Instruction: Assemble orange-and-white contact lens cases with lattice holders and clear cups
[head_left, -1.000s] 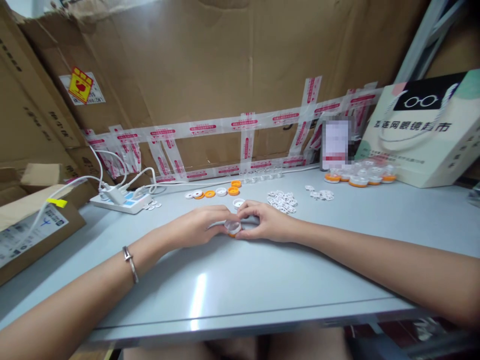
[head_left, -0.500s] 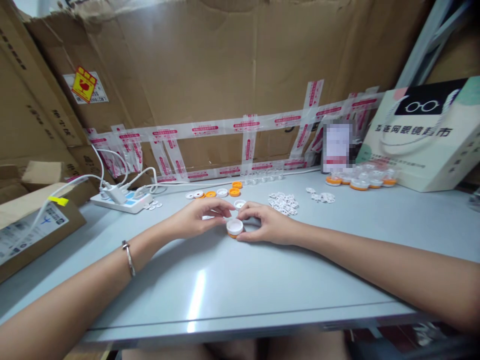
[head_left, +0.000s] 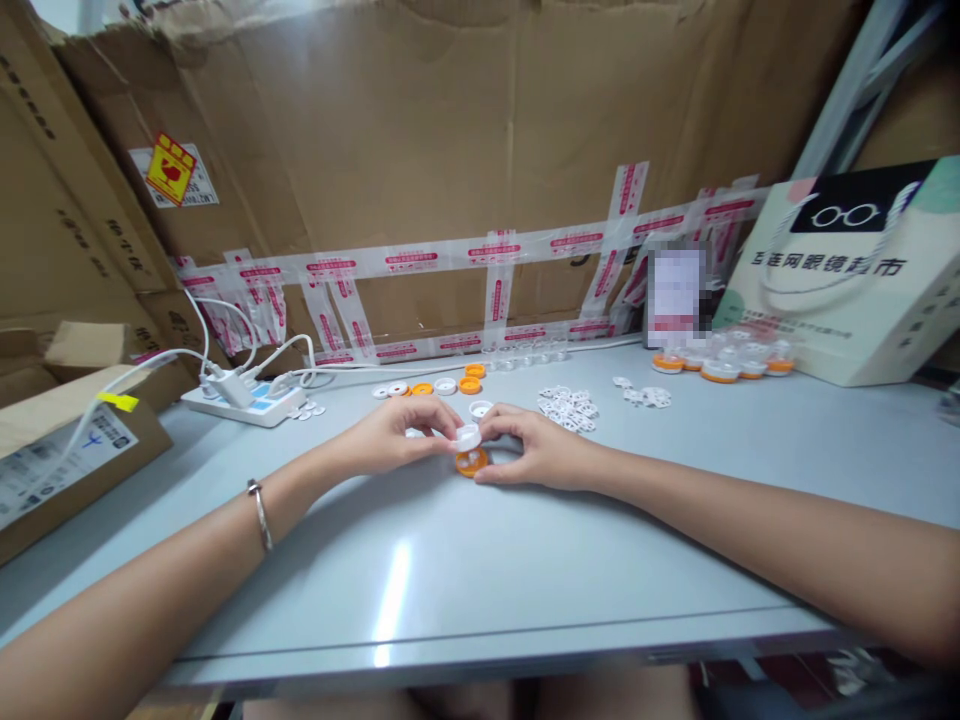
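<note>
Both my hands meet at the middle of the grey table [head_left: 525, 560]. My left hand [head_left: 394, 437] pinches a small white cap [head_left: 467, 437] between thumb and fingertips, tilted just above a small orange part [head_left: 472, 462]. My right hand [head_left: 532, 447] curls round the orange part and touches the white cap from the right. The orange part rests on or just above the tabletop. A silver bracelet [head_left: 259, 512] is on my left wrist.
Behind the hands lie loose orange and white caps [head_left: 442, 384], a heap of small white pieces [head_left: 566, 405] and several finished orange-based pieces [head_left: 716, 362]. A white power strip [head_left: 244, 400] with cables sits at the left. Cardboard boxes stand behind; a paper bag [head_left: 855, 270] stands at the right.
The white cap, which sat flat on the orange part, is now lifted and tilted off it in my left fingers. Both hands stayed in place.
</note>
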